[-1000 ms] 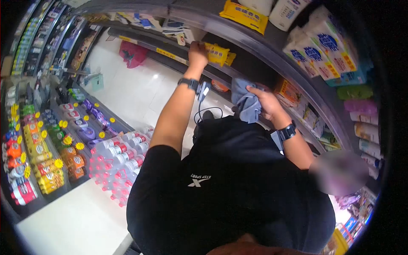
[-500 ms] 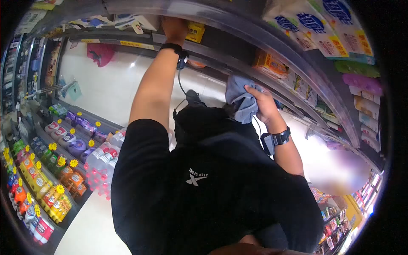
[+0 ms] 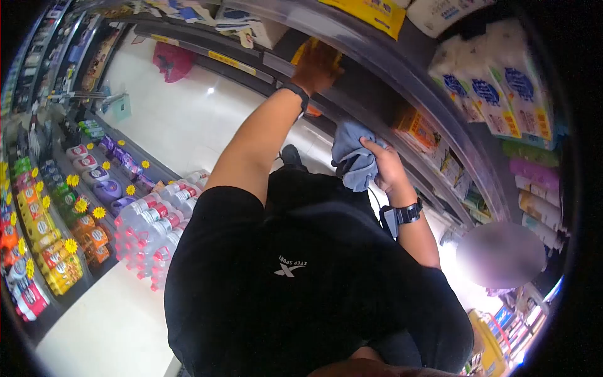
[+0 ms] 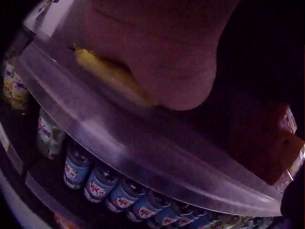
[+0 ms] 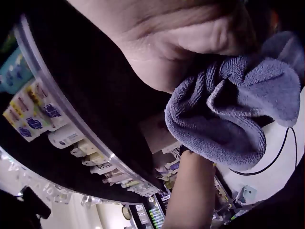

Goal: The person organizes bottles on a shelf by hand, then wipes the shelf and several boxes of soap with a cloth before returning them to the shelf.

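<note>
In the head view my left hand [image 3: 317, 68] lies over a yellow packet [image 3: 304, 50] on a shelf [image 3: 367, 85], its fingers extended and partly hiding it. The left wrist view shows the base of that hand [image 4: 162, 57] against the yellow packet [image 4: 114, 76], with the fingertips out of sight. My right hand [image 3: 391, 168] grips a crumpled grey-blue cloth [image 3: 355, 157] in front of the body, thumb on top. In the right wrist view the cloth [image 5: 224, 114] hangs in folds beside the hand [image 5: 181, 43].
The shelf's clear front edge [image 3: 433, 103] curves past both hands. White packs [image 3: 487, 91] and another yellow packet [image 3: 377, 14] stand on the upper shelf. An orange box [image 3: 416, 127] sits lower, right of the cloth. Bottled water packs [image 3: 151, 229] stand at the left; bottles [image 4: 126, 193] line a shelf.
The view has shifted. My left hand has gone from the left end of the yellow packets to lying over them. My right hand still holds the cloth.
</note>
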A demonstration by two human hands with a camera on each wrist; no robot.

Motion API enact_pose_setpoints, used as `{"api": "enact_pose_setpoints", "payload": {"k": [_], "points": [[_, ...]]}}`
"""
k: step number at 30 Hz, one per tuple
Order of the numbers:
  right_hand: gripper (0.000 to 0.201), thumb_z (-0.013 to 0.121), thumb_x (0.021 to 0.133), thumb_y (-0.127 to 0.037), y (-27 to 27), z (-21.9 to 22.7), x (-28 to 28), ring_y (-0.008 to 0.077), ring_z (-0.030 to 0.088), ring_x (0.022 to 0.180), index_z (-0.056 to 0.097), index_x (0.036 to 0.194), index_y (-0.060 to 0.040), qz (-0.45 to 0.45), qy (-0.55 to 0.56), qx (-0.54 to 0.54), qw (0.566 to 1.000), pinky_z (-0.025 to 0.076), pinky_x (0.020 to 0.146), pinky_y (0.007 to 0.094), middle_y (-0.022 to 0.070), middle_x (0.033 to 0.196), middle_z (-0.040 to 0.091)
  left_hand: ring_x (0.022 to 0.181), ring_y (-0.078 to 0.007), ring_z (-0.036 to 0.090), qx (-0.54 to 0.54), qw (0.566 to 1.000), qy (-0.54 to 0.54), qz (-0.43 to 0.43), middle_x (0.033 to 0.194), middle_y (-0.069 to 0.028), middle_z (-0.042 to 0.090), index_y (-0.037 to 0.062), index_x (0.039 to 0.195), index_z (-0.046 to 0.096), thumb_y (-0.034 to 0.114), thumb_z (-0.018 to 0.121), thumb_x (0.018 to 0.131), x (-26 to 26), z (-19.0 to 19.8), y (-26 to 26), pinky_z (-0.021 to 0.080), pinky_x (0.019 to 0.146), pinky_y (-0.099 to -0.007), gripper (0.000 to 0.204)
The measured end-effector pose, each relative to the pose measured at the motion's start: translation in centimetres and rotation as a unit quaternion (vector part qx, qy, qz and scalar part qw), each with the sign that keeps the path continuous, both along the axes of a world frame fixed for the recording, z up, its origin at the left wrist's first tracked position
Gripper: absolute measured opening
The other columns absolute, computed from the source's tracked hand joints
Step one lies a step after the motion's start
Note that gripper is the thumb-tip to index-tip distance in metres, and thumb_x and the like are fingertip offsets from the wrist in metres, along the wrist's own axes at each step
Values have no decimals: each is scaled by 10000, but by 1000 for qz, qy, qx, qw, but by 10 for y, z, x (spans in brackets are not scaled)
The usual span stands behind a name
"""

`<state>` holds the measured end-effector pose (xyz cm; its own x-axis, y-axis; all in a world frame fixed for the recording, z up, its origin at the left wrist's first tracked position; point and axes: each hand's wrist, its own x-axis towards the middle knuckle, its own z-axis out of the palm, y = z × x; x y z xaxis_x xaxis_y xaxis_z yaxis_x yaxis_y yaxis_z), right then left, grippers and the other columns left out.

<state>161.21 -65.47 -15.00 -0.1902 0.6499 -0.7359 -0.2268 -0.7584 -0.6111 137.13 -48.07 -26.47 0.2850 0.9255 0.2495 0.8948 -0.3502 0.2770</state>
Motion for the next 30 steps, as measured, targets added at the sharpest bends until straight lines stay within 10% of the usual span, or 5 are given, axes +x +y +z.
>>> {"api": "enact_pose_setpoints", "payload": {"k": [7, 12, 18, 20, 30], "points": [[394, 711, 980, -201, 24, 35, 5, 257, 745, 916, 605, 1290, 18, 27, 30, 23, 999, 615, 835, 379, 129, 1103, 732, 1351, -387, 514, 125, 992, 12, -6, 1433, -232, 569, 57, 1362, 625, 373, 599, 991, -19, 57, -53, 346, 1160, -541, 488], [481, 700, 993, -295, 22, 79, 17, 212, 714, 991, 601, 1346, 17, 87, -67, 203, 973, 569, 897, 331, 125, 1167, 717, 816, -338, 712, 256, 935, -247, 4, 905, -197, 713, 4, 907, 734, 146, 705, 910, -38, 198, -92, 542, 763, -458, 145], [472, 738, 965, -246, 12, 102, 24, 141, 633, 1037, 635, 1328, 36, 177, -173, 376, 893, 502, 946, 302, 86, 1171, 699, 940, -363, 708, 339, 922, -131, 130, 1021, -231, 716, 6, 1098, 698, 368, 821, 838, -3, 291, -43, 549, 803, -464, 463], [435, 746, 959, -192, 10, 110, 22, 134, 623, 1066, 649, 1331, 12, 173, -126, 413, 885, 487, 975, 305, 60, 1185, 698, 1049, -373, 694, 165, 956, 51, 236, 1153, -227, 702, 11, 1242, 633, 469, 863, 776, 15, 299, -39, 558, 876, -484, 692], [377, 755, 922, -100, 14, 120, 20, 162, 614, 1156, 682, 1273, 17, 147, -119, 499, 846, 453, 1038, 326, 87, 1239, 695, 1111, -405, 688, 62, 981, -134, 129, 1174, -223, 710, 19, 1231, 636, 415, 894, 763, -1, 298, -14, 570, 919, -425, 665]]}}
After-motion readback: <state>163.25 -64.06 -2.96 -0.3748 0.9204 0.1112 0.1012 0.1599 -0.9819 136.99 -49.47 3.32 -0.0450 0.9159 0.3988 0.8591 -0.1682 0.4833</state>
